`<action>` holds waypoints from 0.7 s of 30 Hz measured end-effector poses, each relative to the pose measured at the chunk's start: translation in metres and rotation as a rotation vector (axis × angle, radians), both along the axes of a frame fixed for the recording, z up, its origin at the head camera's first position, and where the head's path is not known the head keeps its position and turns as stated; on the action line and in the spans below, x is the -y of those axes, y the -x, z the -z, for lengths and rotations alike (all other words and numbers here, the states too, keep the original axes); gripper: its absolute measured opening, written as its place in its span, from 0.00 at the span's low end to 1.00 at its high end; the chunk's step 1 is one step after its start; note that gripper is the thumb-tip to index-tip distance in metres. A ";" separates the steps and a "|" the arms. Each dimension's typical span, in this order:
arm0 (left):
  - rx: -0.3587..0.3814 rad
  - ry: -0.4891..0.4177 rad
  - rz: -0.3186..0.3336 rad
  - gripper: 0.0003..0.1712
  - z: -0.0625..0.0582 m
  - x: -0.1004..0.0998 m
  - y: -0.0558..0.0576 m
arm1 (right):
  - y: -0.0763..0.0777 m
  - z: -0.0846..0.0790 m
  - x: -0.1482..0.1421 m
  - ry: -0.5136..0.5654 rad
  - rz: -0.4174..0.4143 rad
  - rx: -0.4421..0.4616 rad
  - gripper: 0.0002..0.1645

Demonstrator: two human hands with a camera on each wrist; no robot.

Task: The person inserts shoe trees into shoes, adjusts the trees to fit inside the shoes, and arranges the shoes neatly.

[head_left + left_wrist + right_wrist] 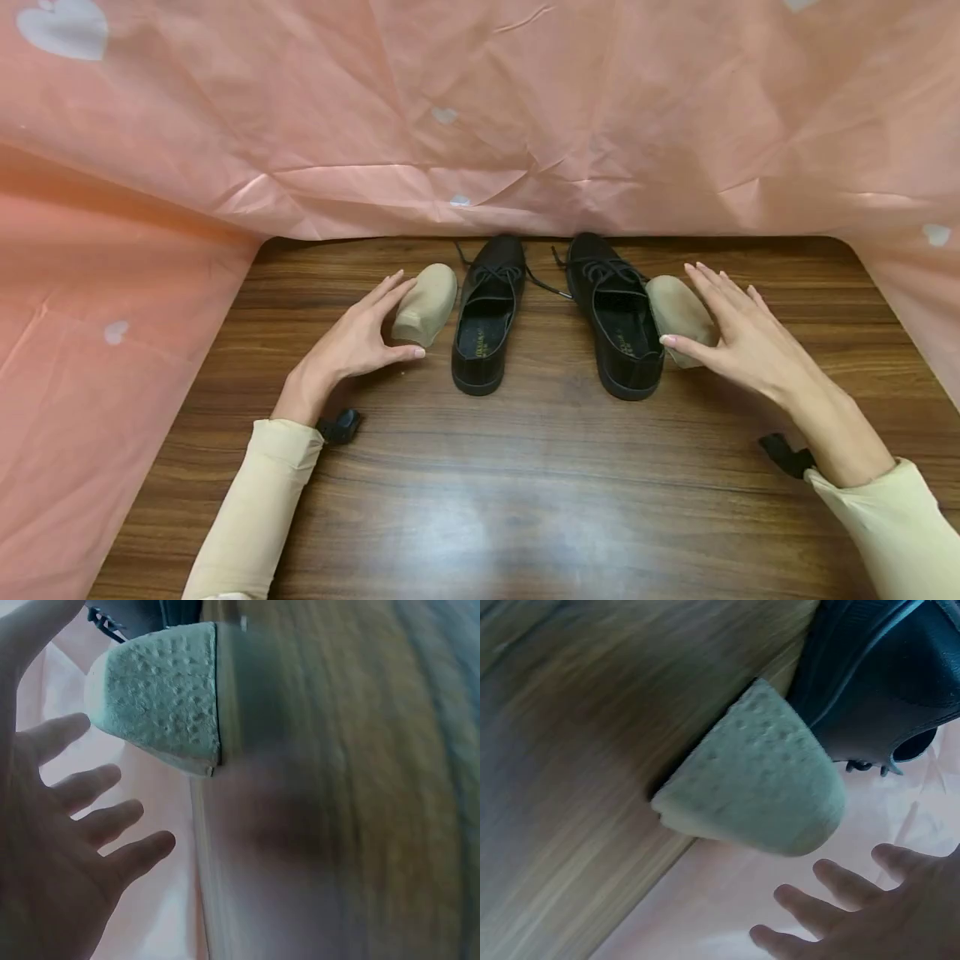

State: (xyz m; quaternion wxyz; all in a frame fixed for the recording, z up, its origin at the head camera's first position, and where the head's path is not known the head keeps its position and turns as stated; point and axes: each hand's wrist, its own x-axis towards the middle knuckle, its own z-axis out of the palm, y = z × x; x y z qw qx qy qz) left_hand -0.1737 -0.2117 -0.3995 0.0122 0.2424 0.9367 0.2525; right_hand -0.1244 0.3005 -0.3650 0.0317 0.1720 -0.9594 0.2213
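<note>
A pair of black lace-up shoes stands on the table, toes away from me: the left shoe (491,287) and the right shoe (609,275). Outside each lies a beige, toe-shaped shoe insert: the left insert (429,302) and the right insert (678,304). My left hand (351,337) hovers at the left insert's outer side, fingers extended and thumb spread away. In the left wrist view that insert (161,694) shows a dimpled surface. My right hand (750,342) reaches around the right insert with thumb and fingers apart. Neither hand grips anything; whether the left forefinger touches its insert I cannot tell.
The brown wooden table (480,475) extends toward me from the shoes. A pink cloth (480,117) with pale hearts hangs behind the table's back edge and along its sides. A loose shoelace (547,286) lies between the shoes.
</note>
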 end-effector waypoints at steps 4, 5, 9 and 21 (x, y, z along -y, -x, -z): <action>0.002 -0.035 0.043 0.61 -0.001 -0.002 0.003 | 0.002 -0.002 0.008 0.014 -0.022 -0.010 0.58; -0.002 -0.044 0.054 0.61 -0.001 -0.003 0.003 | 0.003 -0.003 0.011 0.013 -0.028 -0.012 0.58; -0.040 -0.078 0.095 0.60 0.002 -0.004 0.005 | 0.007 -0.006 0.021 0.010 -0.041 -0.019 0.58; -0.072 -0.131 0.130 0.49 0.005 -0.002 0.011 | 0.017 -0.009 0.044 0.021 -0.092 -0.042 0.57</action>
